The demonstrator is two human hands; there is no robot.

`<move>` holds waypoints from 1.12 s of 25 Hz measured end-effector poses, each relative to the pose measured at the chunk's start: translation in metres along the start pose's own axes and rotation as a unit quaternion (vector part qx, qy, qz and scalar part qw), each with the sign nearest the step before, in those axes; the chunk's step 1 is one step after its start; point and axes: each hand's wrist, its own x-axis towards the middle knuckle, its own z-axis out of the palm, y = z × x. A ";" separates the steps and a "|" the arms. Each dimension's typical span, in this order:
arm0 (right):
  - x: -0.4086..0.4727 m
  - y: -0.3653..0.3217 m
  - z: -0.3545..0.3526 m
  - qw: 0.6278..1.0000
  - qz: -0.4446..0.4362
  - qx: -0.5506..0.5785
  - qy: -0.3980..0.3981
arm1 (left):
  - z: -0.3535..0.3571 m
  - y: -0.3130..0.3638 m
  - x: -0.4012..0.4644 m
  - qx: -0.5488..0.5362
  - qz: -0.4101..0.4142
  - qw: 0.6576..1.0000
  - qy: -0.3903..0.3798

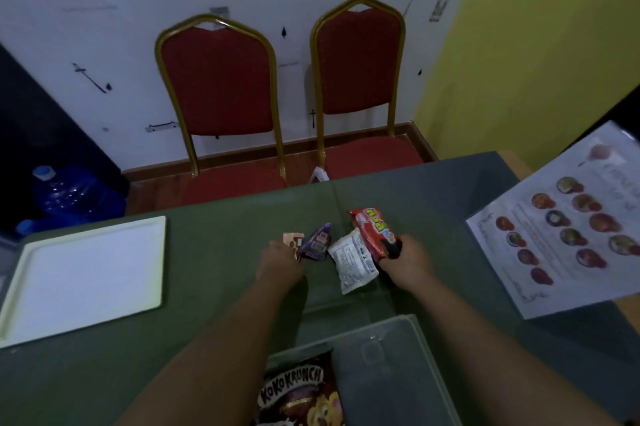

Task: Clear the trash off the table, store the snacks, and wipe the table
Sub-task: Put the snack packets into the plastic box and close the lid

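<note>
Green table (207,287), left hand (278,261) grip pinching purple packet (317,242), right hand (410,261) clutching red packet (372,231).

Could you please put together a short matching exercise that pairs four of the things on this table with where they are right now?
Things:
1. red snack packet
2. purple snack packet
3. Koko Krunch bag
4. white tray

Places:
A. in the clear storage bin at the near edge
B. gripped in the right hand
C. flat on the table's left side, nothing on it
D. in the grasp of the left hand

Pairs: 1-B, 2-D, 3-A, 4-C
</note>
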 end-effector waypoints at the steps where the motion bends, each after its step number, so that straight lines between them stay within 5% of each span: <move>1: -0.004 0.002 -0.004 0.997 0.038 0.069 -0.011 | -0.004 -0.004 -0.002 -0.004 -0.008 1.000 -0.016; 6: -0.036 0.011 -0.049 0.942 0.132 0.302 -0.061 | -0.038 -0.021 -0.024 -0.033 -0.033 0.998 -0.036; 10: -0.082 0.002 -0.089 0.937 0.034 0.343 -0.058 | -0.075 -0.023 -0.074 -0.225 -0.008 0.973 0.055; 15: -0.163 -0.007 -0.099 0.929 -0.107 0.341 -0.091 | -0.075 -0.027 -0.188 -0.313 0.078 0.926 0.195; 21: -0.228 0.027 -0.067 0.942 -0.185 0.213 -0.182 | -0.008 -0.035 -0.281 -0.254 0.110 0.924 0.263; 28: -0.254 0.044 -0.047 0.948 -0.291 -0.046 -0.123 | 0.063 -0.061 -0.301 -0.133 0.038 0.970 0.198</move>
